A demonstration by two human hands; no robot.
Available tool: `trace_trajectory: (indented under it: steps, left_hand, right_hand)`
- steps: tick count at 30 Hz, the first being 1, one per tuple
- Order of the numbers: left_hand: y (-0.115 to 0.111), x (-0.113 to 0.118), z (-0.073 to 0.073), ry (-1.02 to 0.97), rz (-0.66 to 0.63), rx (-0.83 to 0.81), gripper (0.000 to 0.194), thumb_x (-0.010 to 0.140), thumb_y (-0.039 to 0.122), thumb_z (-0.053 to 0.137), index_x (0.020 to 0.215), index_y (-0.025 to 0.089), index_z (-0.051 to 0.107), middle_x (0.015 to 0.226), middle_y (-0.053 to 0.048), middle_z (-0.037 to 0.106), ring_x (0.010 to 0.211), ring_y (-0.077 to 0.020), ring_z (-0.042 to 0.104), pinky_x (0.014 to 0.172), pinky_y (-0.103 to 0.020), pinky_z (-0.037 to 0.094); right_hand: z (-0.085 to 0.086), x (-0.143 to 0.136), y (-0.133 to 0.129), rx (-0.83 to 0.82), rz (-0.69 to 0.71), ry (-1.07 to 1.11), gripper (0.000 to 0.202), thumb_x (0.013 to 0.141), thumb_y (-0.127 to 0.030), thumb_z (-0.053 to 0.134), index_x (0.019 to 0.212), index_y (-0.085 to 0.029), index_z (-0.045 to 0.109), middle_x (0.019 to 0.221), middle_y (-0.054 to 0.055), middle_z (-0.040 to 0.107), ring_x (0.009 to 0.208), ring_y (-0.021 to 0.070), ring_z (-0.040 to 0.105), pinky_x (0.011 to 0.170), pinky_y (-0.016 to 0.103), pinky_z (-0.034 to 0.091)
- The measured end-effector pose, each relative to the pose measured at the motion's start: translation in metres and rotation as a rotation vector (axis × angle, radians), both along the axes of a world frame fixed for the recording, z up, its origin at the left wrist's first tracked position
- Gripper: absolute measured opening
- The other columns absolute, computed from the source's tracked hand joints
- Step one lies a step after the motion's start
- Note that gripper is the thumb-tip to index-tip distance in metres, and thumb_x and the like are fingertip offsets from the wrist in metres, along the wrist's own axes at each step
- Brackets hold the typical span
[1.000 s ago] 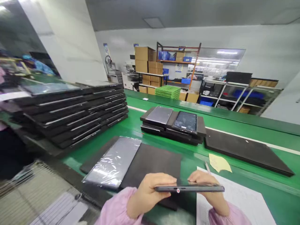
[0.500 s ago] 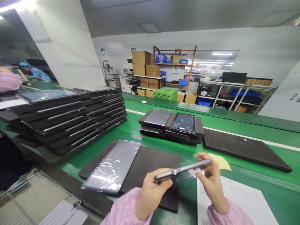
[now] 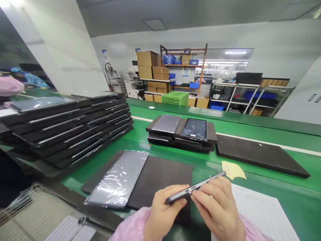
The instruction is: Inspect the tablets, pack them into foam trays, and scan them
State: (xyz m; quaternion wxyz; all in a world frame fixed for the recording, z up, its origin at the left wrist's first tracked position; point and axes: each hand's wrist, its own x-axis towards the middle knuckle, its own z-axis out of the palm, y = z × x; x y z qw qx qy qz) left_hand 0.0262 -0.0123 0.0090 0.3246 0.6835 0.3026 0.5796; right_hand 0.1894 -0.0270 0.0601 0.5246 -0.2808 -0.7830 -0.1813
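While pinching tablet [image 3: 182,193] at one end in left fingers [image 3: 176,205], up above table [image 3: 135,140], touching its edge with right fingers [image 3: 213,197]; can't tell if gripping. Probably light, stiff, slick, fragile: hold by rim, avoid squeezing flat faces.

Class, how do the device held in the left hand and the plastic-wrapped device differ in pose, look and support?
The held device is tilted, seen edge-on; the wrapped device lies flat, broad side up.
The held device shows an edge with a red mark; the wrapped device, a grey face under shiny film.
The left hand grips the held device; the wrapped device rests on dark padding.
Both look thin.
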Motion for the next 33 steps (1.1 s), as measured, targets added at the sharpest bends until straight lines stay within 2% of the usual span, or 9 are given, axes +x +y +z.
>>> trace_trajectory:
  steps: [5,11,15,18,20,23,28,33]
  left_hand:
    - [0.0,-0.001,0.001,0.014,0.008,0.002,0.024,0.076,0.021,0.066,0.098,0.029,0.07,0.092,0.002,0.072,0.081,-0.0116,0.067,0.077,-0.015,0.051]
    - [0.002,-0.003,0.0,0.035,-0.012,-0.034,0.022,0.076,0.023,0.066,0.097,0.029,0.07,0.094,0.002,0.072,0.081,-0.0126,0.067,0.077,-0.017,0.051]
    - [0.003,-0.003,0.0,0.053,-0.006,-0.051,0.02,0.077,0.024,0.066,0.097,0.024,0.071,0.093,-0.002,0.072,0.082,-0.0156,0.067,0.077,-0.02,0.052]
    - [0.001,-0.003,0.001,0.055,-0.013,-0.03,0.02,0.077,0.024,0.065,0.096,0.024,0.071,0.093,-0.002,0.072,0.082,-0.0158,0.067,0.076,-0.02,0.052]
    - [0.0,-0.002,0.002,0.045,-0.014,0.003,0.021,0.077,0.023,0.066,0.097,0.027,0.07,0.093,0.0,0.072,0.083,-0.0144,0.067,0.077,-0.018,0.052]
    - [-0.001,-0.002,0.002,0.026,-0.024,0.032,0.023,0.077,0.022,0.065,0.099,0.031,0.069,0.093,0.003,0.072,0.083,-0.0122,0.067,0.078,-0.016,0.051]
    - [-0.001,-0.002,0.001,0.039,-0.019,0.042,0.023,0.078,0.023,0.065,0.099,0.031,0.068,0.094,0.004,0.072,0.083,-0.0112,0.067,0.078,-0.015,0.051]
    - [-0.004,-0.002,0.006,0.063,-0.018,0.105,0.025,0.077,0.021,0.066,0.101,0.03,0.068,0.094,0.004,0.072,0.085,-0.0103,0.067,0.079,-0.012,0.05]
  right_hand:
    - [0.005,0.003,-0.001,0.034,-0.032,-0.132,0.011,0.082,-0.005,0.055,0.085,-0.01,0.064,0.074,0.006,0.065,0.069,0.0177,0.052,0.066,0.036,0.037]
    - [0.026,0.005,-0.009,0.153,-0.111,-0.456,0.031,0.088,-0.003,0.034,0.087,-0.007,0.065,0.075,0.008,0.065,0.071,0.021,0.056,0.067,0.039,0.037]
    - [0.034,0.002,-0.008,0.211,-0.117,-0.563,0.031,0.085,0.0,0.034,0.085,-0.005,0.065,0.074,0.009,0.063,0.069,0.0222,0.056,0.064,0.038,0.038]
    - [0.031,0.001,-0.003,0.144,-0.059,-0.489,0.021,0.082,-0.003,0.042,0.081,-0.007,0.062,0.071,0.009,0.061,0.067,0.0215,0.054,0.06,0.037,0.041]
    - [0.027,0.003,-0.001,0.057,-0.01,-0.311,0.015,0.079,-0.002,0.046,0.078,-0.011,0.059,0.068,0.007,0.058,0.065,0.0189,0.052,0.058,0.034,0.043]
    - [0.021,0.01,-0.005,-0.022,0.037,-0.087,0.016,0.077,0.0,0.048,0.078,-0.014,0.055,0.068,0.005,0.057,0.067,0.016,0.052,0.059,0.031,0.048]
    - [0.006,0.017,-0.02,-0.002,-0.033,-0.162,0.018,0.081,-0.004,0.048,0.084,-0.018,0.059,0.084,0.006,0.066,0.08,0.0189,0.061,0.076,0.039,0.05]
    - [0.001,0.01,-0.021,0.013,-0.06,-0.182,0.015,0.082,-0.005,0.052,0.087,-0.013,0.063,0.073,0.005,0.066,0.071,0.0186,0.059,0.072,0.037,0.048]
